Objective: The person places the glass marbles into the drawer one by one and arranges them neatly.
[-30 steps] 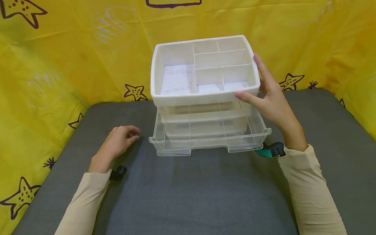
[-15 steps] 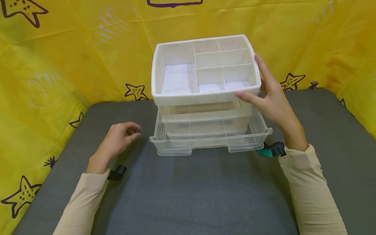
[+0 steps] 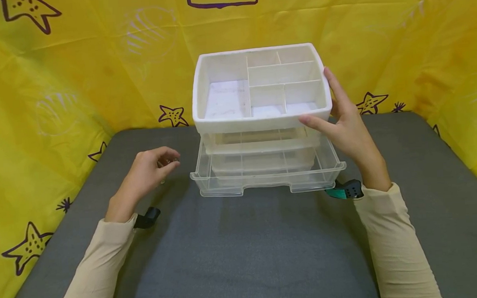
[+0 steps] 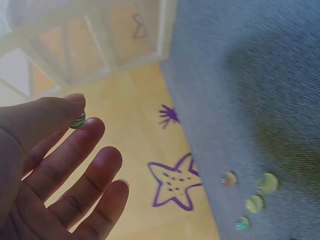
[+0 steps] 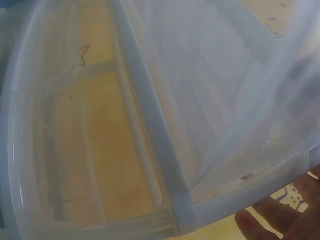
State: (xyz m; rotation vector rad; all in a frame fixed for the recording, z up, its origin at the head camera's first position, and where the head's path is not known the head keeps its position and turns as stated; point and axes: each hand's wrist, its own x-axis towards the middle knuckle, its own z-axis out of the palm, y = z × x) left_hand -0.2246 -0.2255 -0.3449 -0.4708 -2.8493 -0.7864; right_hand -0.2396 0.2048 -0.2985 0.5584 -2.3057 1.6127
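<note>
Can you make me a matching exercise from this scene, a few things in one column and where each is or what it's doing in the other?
Things:
1. left hand
2. right hand
3. bottom drawer
4. loose marbles

States:
A. pulled out
B. lying on the grey mat
C. pinching a marble
D. steadying the organizer's side

Pairs: 1-C, 2-D, 3-A, 4-B

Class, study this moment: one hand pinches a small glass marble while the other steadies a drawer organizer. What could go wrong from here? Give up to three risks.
1. The left hand pinches the marble only between thumb and fingertip; it may slip and roll off.
2. The loose marbles lie near the edge of the grey mat and might roll off.
3. The open bottom drawer juts out; the right hand steadies only the white top tray, so a bump might shift the unit.
</note>
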